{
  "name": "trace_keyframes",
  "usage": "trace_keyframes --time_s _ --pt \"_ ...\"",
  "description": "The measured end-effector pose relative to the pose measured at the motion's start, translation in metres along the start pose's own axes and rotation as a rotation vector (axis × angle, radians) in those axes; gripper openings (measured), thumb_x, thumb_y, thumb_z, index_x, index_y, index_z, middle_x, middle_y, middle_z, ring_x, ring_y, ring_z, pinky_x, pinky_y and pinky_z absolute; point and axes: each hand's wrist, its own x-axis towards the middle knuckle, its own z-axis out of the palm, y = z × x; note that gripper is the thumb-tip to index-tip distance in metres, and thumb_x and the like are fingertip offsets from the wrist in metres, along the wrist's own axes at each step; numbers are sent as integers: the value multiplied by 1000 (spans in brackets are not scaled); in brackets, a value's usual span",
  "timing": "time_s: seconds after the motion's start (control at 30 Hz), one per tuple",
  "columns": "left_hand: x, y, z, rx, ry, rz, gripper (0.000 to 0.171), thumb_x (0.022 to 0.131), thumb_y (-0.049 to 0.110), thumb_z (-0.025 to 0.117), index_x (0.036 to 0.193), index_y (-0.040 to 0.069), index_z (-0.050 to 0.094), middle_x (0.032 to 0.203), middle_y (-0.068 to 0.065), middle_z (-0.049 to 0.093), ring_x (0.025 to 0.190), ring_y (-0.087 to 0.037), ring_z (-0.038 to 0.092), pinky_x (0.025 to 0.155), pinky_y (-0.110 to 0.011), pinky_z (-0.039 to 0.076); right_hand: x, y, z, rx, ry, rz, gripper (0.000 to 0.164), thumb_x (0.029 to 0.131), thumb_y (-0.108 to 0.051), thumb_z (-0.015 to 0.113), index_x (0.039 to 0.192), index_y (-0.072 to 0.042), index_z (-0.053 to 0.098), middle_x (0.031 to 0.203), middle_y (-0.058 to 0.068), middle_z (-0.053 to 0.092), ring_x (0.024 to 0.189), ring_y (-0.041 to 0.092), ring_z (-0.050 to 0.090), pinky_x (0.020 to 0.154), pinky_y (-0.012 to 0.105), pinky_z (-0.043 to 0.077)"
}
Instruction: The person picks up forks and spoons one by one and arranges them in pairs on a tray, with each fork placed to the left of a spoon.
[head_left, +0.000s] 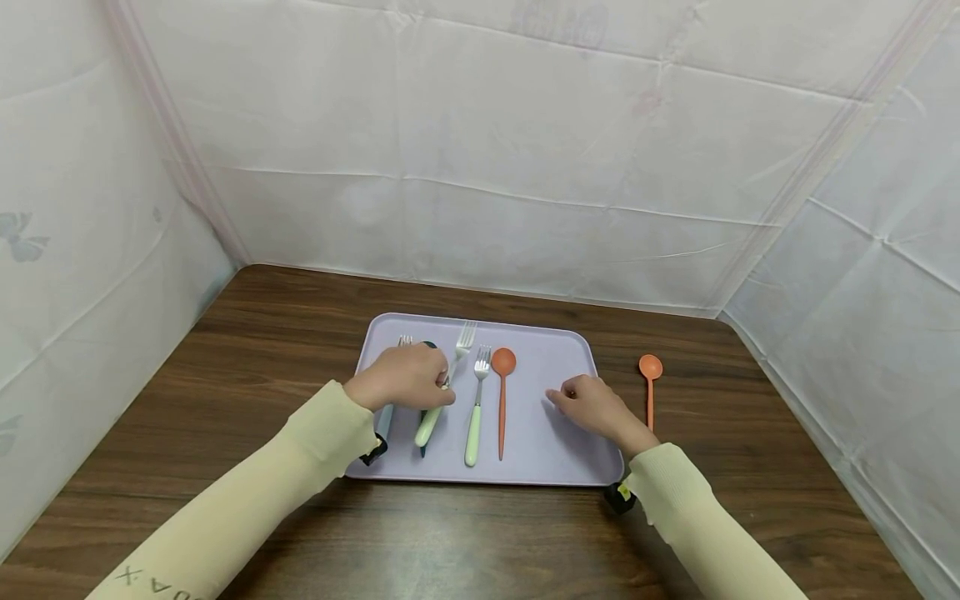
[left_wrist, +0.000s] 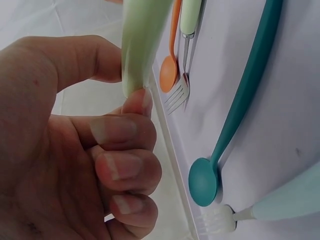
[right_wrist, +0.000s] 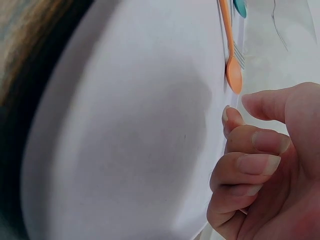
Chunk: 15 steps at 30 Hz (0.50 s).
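Note:
My left hand (head_left: 408,379) pinches a fork with a pale green handle (left_wrist: 142,42) between thumb and index finger, the other fingers curled in. That fork slants over a teal spoon (left_wrist: 203,182), which the hand mostly hides in the head view. To the left lies a fork with a light blue handle (head_left: 386,421). A second green-handled fork (head_left: 473,433) and an orange spoon (head_left: 503,362) lie side by side mid-tray. Over the right part of the lilac tray (head_left: 551,350) hovers my right hand (head_left: 596,407), holding nothing, fingers loosely curled, thumb apart from the index fingertip.
Another orange spoon (head_left: 651,368) lies on the dark wooden table (head_left: 720,417), right of the tray, its handle partly hidden by the right wrist. Pale cloth sheets (head_left: 510,167) hang behind the table and at both sides.

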Motion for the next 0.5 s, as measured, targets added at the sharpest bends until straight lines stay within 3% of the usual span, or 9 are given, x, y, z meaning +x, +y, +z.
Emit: trace_keyframes --time_s 0.23,0.5 --pt "2 4 3 -14 -10 24 34 75 31 59 51 18 39 48 9 25 48 -7 25 45 -26 20 0 1 1 2 -5 5 37 90 -35 54 61 -11 54 56 -1 48 50 14 40 49 29 31" --pt "4 8 6 -4 -1 4 34 74 33 60 51 17 41 48 8 28 47 -9 30 46 -27 23 2 5 3 -5 5 -8 38 90 -35 54 61 -11 54 55 -2 47 50 13 40 49 29 31"
